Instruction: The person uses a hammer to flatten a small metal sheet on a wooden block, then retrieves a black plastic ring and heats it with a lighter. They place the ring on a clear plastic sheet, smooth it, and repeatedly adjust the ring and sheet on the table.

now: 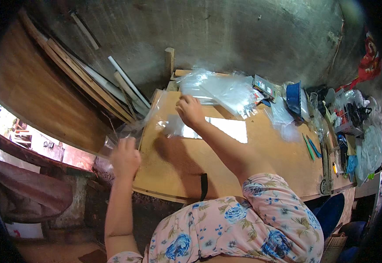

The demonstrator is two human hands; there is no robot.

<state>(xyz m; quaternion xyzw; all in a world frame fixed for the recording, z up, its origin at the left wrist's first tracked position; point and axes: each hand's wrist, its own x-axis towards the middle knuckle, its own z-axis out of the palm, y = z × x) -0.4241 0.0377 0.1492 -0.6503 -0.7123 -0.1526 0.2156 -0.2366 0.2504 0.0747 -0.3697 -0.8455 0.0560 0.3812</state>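
Observation:
My right hand (189, 110) is over the far left part of the wooden table (169, 175), with its fingers curled inward. Whether anything is pinched in it cannot be made out. Close below it, a clear plastic bag (172, 126) lies by a bright white sheet (228, 129). Past the table's left edge is my left hand (126, 158), smeared by motion, so its grip does not show. Thin clear plastic (132, 130) hangs at the table edge just beyond that hand. A stack of clear plastic bags (217, 90) rests at the table's back.
A small box (264, 87) and a dark blue container (293, 98) stand at the back right. Green-handled pliers (308, 147) and a blue-handled tool (314, 147) lie on the right. A crate (348, 127) holds clutter. Boards and pipes (121, 81) lean left.

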